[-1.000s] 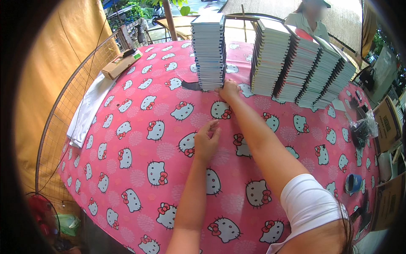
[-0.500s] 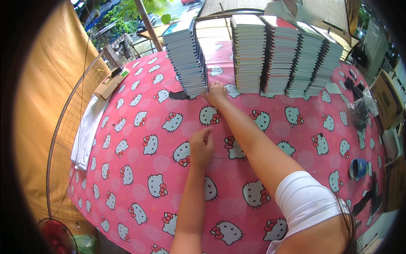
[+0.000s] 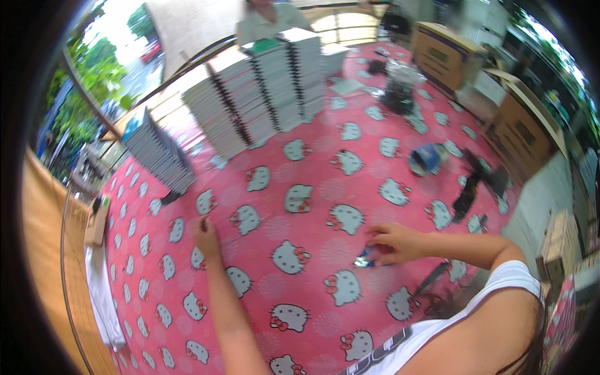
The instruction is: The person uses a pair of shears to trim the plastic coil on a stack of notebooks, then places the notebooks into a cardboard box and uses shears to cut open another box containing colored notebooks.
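Seemingly picking up: gripping a small blue-and-silver object [image 3: 363, 259] in the right hand [image 3: 394, 242], over the pink tablecloth [image 3: 262, 284]. Likely calls for lifting next. Cannot tell the grip of the curled left hand [image 3: 207, 239].

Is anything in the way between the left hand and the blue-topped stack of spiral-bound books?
Nothing visible stands between the left hand and the tall, blue-topped stack of spiral-bound books; pink, cat-printed tablecloth lies between them. A small black piece lies at the stack's near foot, seemingly low.
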`<state>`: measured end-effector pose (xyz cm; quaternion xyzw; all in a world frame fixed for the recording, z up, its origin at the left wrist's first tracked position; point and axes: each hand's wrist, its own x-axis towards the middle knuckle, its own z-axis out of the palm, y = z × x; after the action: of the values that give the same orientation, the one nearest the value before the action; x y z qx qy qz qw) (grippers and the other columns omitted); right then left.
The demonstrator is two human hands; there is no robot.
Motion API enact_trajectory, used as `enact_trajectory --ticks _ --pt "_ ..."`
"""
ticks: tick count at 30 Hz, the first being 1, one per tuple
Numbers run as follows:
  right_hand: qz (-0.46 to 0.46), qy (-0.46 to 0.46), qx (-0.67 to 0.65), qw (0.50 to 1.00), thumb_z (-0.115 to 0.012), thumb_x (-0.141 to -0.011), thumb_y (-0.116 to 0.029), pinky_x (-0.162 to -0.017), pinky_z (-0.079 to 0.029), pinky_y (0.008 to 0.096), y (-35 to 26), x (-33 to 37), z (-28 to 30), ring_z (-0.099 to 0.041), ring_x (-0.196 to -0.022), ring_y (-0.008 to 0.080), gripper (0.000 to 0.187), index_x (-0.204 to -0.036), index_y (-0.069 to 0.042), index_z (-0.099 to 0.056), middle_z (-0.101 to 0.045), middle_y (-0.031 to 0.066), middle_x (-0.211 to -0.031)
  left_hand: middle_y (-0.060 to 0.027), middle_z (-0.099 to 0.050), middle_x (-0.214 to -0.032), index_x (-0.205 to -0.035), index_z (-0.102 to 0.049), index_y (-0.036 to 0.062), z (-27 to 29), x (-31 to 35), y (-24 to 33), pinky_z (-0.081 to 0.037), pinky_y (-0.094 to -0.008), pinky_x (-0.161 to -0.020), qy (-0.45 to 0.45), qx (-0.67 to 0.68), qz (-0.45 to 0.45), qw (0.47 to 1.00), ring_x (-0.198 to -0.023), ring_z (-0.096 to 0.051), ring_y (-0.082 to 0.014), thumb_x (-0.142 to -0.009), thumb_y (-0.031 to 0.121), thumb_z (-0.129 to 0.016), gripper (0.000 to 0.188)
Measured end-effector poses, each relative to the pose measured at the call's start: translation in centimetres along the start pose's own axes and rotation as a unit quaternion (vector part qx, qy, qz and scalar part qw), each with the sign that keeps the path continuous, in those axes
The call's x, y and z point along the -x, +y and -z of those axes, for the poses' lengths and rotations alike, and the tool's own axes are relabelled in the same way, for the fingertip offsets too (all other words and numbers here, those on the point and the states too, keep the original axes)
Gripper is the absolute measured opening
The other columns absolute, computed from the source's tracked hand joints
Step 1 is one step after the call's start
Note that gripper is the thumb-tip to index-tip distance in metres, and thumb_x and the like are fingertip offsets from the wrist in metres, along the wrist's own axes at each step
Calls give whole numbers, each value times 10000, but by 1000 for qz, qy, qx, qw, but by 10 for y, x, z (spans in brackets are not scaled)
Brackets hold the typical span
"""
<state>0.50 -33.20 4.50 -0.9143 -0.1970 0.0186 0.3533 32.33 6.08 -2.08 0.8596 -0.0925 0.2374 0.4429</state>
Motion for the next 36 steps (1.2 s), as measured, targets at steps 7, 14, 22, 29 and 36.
enact_trajectory --ticks 7,14,22,29,36 --pt "-96 104 194 971 -645 -792 -435 -1002 -284 552 -37 136 -41 -375 -1265 363 561 -1223 -92 -539 -435 184 -1335 -196 -629 -937 -1020 -597 -42 8 6 -14 -465 -379 -772 -15 -156 -77 985 -878 -605 -316 -877 111 -534 218" --pt "-56 265 18 962 -689 -797 -271 -978 -357 437 -15 156 -53 -461 -1201 331 395 -1115 -59 -590 -501 141 -1278 -276 -515 -1219 -1224 -473 -71 12 68 27 -379 -423 -968 -36 -239 -74 968 -1135 -485 -400 -925 218 -507 417" --pt "-19 396 143 907 -703 -745 -108 -946 -436 424 -36 289 115 -512 -1138 333 352 -1073 -68 -584 -509 156 -1245 -277 -430 -1328 -1293 -411 -76 74 179 64 -344 -411 -1031 -49 -232 89 967 -1232 -423 -382 -918 294 -538 542" --pt "-188 532 449 693 -738 -701 -446 -1024 -309 527 5 483 358 -398 -1262 329 592 -1162 -112 -574 -383 122 -1413 -261 -463 -1292 -1288 -405 -75 54 270 127 -403 -429 -966 159 -187 198 949 -1144 -497 -377 -826 314 -625 642" --pt "-261 283 427 818 -719 -665 -517 -1005 -289 522 98 515 453 -490 -1138 293 610 -1087 -92 -603 -542 134 -1183 -161 -548 -1144 -1174 -519 -24 -197 277 386 -398 -401 -944 49 -23 -142 988 -1072 -515 -291 -753 193 -710 512"
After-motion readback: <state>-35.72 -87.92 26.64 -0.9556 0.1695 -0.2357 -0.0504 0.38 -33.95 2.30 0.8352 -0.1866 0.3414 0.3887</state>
